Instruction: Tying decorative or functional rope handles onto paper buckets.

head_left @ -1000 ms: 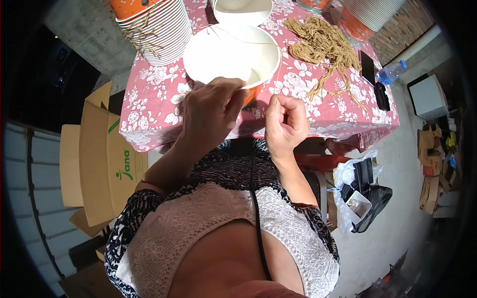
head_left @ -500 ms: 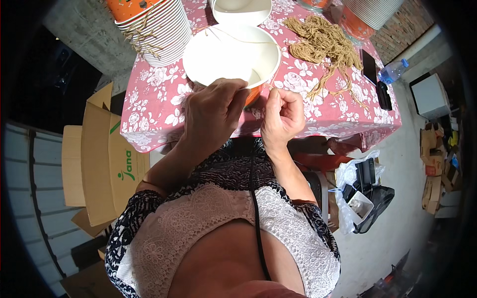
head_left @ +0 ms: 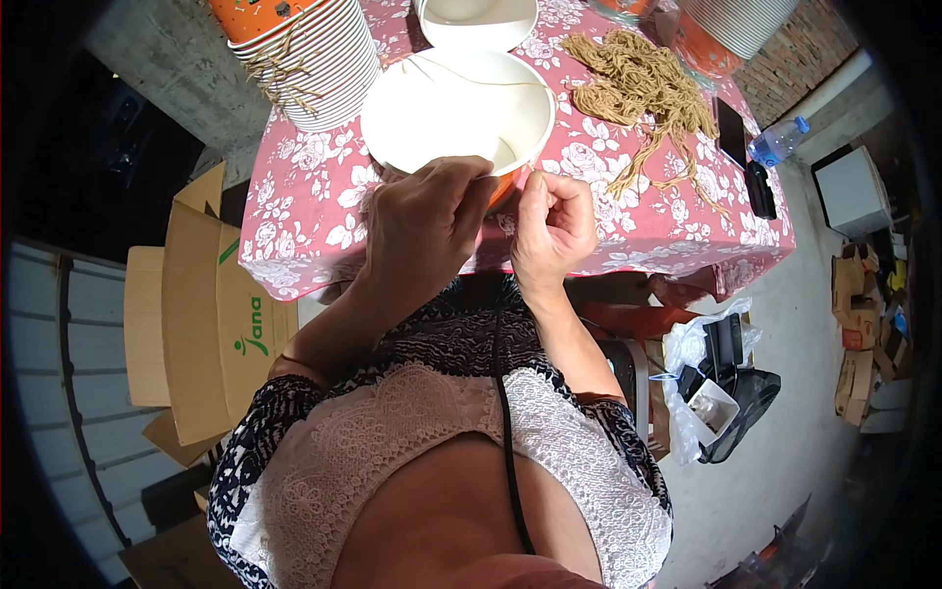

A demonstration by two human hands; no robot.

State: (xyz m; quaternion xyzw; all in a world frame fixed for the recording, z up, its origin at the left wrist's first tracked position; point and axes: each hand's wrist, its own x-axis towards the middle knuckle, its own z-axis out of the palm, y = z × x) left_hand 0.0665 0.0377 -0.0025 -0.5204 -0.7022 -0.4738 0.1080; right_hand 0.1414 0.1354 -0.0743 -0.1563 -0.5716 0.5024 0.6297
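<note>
Hard daylight is thrown across the table point(head_left: 628, 236), and the white bowl point(head_left: 442, 108) is nearly washed out. Deep shade is seen at nine o'clock. Straight edges are bent toward the black rim; focus is kept sharp centrally.

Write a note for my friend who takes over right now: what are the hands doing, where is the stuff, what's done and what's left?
Left hand: closed on the near rim of the white bowl with the orange outside, on the flowered tablecloth.
Right hand: fingers pinched shut at the bowl's rim, apparently on the thin tan string lying across the bowl.
Nearby: pile of tan string pieces to the right, a stack of like bowls to the left.
Done: a string lies over the bowl.
Left: its end at the rim looks not yet fixed; I cannot tell how far along.
</note>
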